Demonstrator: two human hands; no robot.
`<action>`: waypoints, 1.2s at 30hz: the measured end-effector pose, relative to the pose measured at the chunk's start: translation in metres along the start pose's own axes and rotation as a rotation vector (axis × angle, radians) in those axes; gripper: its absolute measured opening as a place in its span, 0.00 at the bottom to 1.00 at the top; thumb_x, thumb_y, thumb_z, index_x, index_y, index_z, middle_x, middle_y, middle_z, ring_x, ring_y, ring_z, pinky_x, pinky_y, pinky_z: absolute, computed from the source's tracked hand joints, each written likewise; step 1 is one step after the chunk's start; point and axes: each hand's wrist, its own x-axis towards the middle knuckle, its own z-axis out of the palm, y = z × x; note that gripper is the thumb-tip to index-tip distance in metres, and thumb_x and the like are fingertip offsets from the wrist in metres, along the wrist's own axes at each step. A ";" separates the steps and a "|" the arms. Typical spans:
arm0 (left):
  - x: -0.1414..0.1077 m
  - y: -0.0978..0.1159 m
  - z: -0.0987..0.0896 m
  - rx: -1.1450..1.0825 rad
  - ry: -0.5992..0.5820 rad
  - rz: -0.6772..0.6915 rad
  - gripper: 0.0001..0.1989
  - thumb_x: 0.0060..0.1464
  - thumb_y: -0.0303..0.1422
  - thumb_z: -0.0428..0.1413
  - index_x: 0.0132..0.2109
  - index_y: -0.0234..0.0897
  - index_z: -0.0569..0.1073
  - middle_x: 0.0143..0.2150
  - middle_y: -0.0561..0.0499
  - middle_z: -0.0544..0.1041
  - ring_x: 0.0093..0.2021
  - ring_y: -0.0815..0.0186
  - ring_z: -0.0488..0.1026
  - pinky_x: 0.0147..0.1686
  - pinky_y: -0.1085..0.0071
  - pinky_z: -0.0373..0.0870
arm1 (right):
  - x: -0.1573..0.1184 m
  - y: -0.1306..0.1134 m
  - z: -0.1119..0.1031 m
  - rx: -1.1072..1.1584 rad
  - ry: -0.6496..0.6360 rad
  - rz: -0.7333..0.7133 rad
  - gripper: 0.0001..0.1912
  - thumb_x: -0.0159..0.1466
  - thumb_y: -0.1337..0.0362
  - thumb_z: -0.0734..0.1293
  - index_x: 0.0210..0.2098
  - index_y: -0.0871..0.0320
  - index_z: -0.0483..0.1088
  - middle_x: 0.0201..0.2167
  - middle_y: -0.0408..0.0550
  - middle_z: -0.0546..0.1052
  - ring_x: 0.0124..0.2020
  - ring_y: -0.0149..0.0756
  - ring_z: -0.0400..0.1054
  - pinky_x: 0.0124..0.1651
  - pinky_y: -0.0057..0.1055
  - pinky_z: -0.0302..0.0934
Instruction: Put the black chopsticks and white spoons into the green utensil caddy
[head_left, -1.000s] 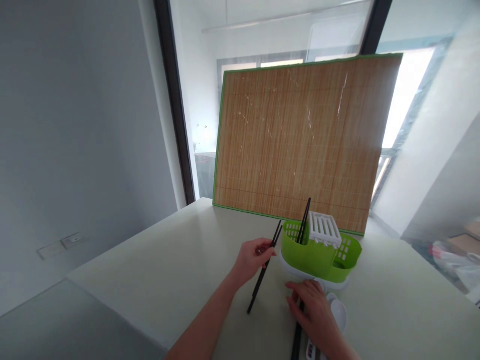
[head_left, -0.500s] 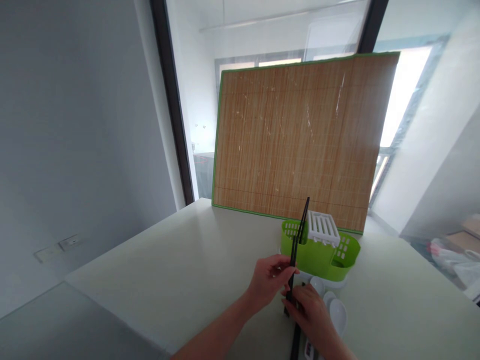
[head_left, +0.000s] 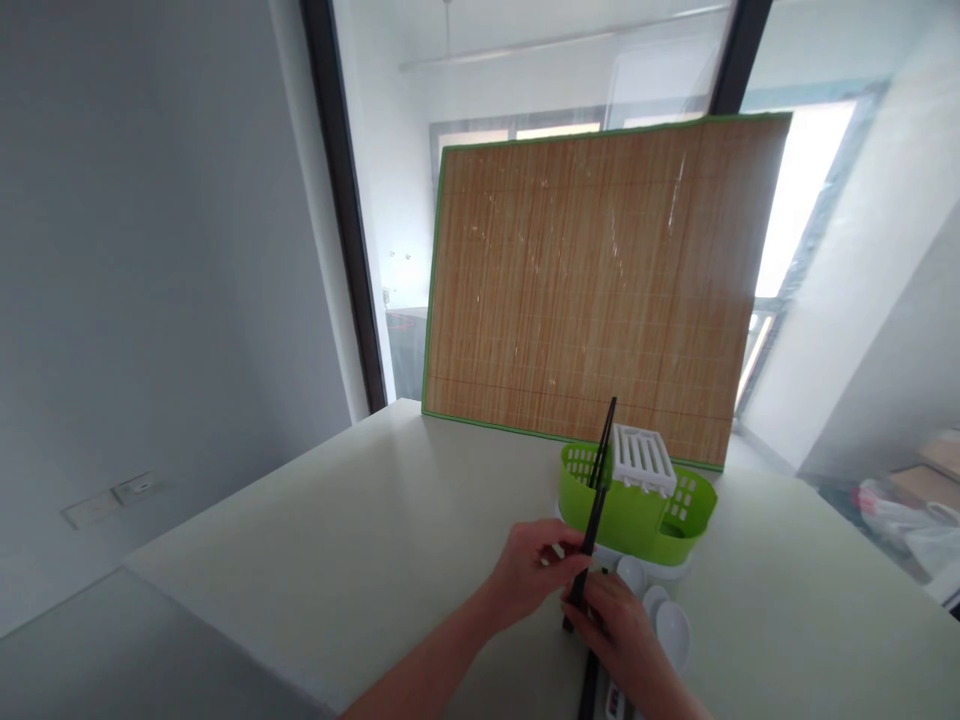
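Black chopsticks are slanting before the green basket; the left hand is pinching them mid-length, the right hand gripping lower down. Apparently they are being evened up, the next move calling for steady fingers.

My left hand holds black chopsticks at a slant before the green caddy; my right hand pinches their lower end. White spoons lie on the counter beside that hand.
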 end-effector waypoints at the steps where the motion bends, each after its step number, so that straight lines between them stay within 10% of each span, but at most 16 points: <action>1: 0.001 0.003 -0.003 0.009 -0.009 0.009 0.10 0.51 0.36 0.56 0.37 0.34 0.76 0.33 0.50 0.75 0.30 0.70 0.71 0.29 0.77 0.71 | 0.000 0.000 -0.001 -0.020 -0.002 -0.009 0.06 0.65 0.63 0.59 0.32 0.56 0.65 0.28 0.43 0.69 0.31 0.36 0.63 0.34 0.32 0.53; 12: 0.093 0.074 -0.052 -0.052 0.336 0.251 0.14 0.47 0.38 0.58 0.39 0.33 0.76 0.33 0.50 0.77 0.28 0.70 0.73 0.26 0.75 0.73 | 0.004 -0.003 -0.017 -0.106 -0.023 -0.100 0.14 0.64 0.67 0.59 0.50 0.55 0.60 0.30 0.44 0.70 0.33 0.37 0.64 0.40 0.37 0.54; 21: 0.179 0.009 -0.024 0.292 0.174 -0.072 0.13 0.51 0.33 0.56 0.42 0.28 0.74 0.34 0.45 0.77 0.29 0.70 0.74 0.28 0.73 0.72 | 0.004 0.002 -0.019 -0.183 0.021 -0.106 0.15 0.61 0.70 0.60 0.48 0.55 0.63 0.32 0.45 0.72 0.35 0.38 0.65 0.41 0.37 0.54; 36: 0.189 -0.032 0.004 0.522 -0.058 -0.260 0.07 0.49 0.28 0.55 0.37 0.31 0.74 0.28 0.48 0.77 0.25 0.70 0.74 0.26 0.75 0.70 | 0.004 0.002 -0.017 -0.195 -0.014 -0.111 0.14 0.60 0.73 0.60 0.45 0.54 0.65 0.32 0.44 0.73 0.34 0.39 0.64 0.42 0.38 0.51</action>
